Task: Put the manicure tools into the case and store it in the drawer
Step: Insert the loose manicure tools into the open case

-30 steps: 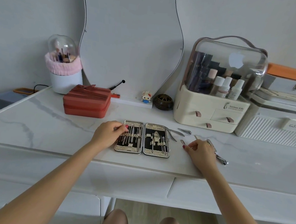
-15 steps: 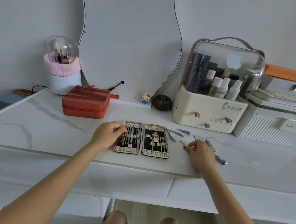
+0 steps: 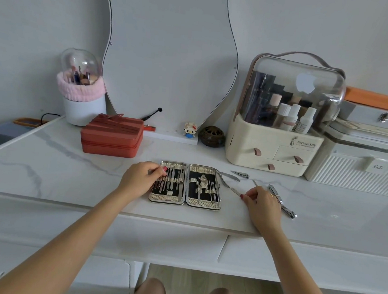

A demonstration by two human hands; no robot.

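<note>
An open silver manicure case (image 3: 184, 201) lies flat on the white marble desk (image 3: 49, 166), with several metal tools strapped into its two black halves. My left hand (image 3: 140, 177) rests on the case's left edge, fingers curled over it. My right hand (image 3: 260, 204) pinches a thin metal tool (image 3: 234, 191) just right of the case. Loose on the desk lie scissors (image 3: 226, 177), a small nail clipper (image 3: 240, 174), a thin stick (image 3: 254, 182) and large clippers (image 3: 281, 202) beside my right hand. Two drawer fronts (image 3: 158, 243) run under the desk edge.
A red zip case (image 3: 112, 136) stands behind the left hand. At the back are a brush holder (image 3: 81, 93), a curved mirror (image 3: 169, 53), a small toy figure (image 3: 190, 129), a dark round pot (image 3: 212, 136), a cream cosmetics organiser (image 3: 273, 152) and white boxes (image 3: 356, 172).
My right hand has closed its fingers on the thin tool by the case; it stays low over the desk. My left hand stays on the case. The camera view has shifted slightly.
</note>
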